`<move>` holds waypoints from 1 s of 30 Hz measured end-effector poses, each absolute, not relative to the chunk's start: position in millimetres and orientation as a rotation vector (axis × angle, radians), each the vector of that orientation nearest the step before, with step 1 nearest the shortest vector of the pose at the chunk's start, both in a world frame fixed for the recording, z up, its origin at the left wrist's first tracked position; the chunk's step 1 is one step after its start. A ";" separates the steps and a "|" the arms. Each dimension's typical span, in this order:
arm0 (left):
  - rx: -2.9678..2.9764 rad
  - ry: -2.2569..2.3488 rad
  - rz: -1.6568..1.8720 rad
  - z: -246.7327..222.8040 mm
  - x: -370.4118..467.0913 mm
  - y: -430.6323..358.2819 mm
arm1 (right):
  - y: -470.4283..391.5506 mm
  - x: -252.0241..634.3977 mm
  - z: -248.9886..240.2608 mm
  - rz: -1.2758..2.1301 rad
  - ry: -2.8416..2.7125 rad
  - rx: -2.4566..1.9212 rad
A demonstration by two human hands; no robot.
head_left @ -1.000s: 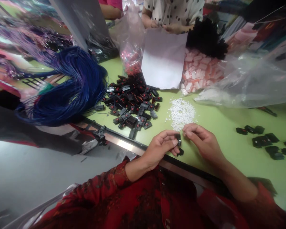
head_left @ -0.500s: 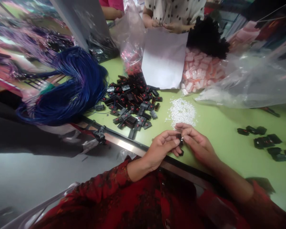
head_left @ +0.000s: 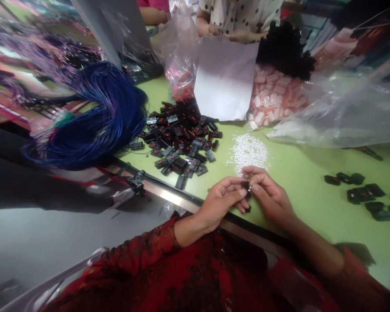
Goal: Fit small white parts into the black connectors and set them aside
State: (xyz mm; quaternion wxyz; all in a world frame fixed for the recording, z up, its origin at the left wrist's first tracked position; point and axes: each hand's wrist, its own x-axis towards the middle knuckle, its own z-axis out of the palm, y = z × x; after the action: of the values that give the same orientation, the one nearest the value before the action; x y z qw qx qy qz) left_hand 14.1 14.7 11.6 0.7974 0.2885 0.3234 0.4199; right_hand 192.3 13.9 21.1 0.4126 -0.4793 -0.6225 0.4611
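Near the front edge of the green table [head_left: 299, 173], my left hand [head_left: 222, 201] is closed on a small black connector [head_left: 245, 185]. My right hand [head_left: 271, 195] touches the connector's right side, its thumb and fingers pinched at a tiny white piece [head_left: 249, 190]. Below the left fingers another black part [head_left: 248, 209] shows. Just beyond my hands lies a scatter of small white pieces [head_left: 249, 151]. A heap of black connectors [head_left: 182, 134] is to the left of them.
Blue wires [head_left: 100, 117] lie at the left. Behind are a white sheet [head_left: 225, 82], pink-and-white parts [head_left: 273, 97] and a clear plastic bag [head_left: 351, 112]. Several black pieces [head_left: 360, 193] sit at right. A person in a dotted top [head_left: 240, 17] is across the table.
The view has shifted very slightly. Both hands keep nearly the same pose at the black connector, with small finger movements of the right hand.
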 end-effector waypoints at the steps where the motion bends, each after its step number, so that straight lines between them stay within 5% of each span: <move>1: 0.618 0.693 0.905 11.8 14.2 14.6 | 13.7 192.2 21.1 1.155 -1.568 -1.205; 30: 0.881 0.701 1.004 3.6 12.4 14.4 | 14.4 197.5 38.5 1.314 -1.394 -1.311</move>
State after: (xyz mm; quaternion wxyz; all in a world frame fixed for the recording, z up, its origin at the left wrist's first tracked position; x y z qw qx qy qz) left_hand 12.4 14.4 3.6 0.7288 0.3998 0.3180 0.4559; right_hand 197.5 14.4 38.5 0.3987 -0.5179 -0.5508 0.5191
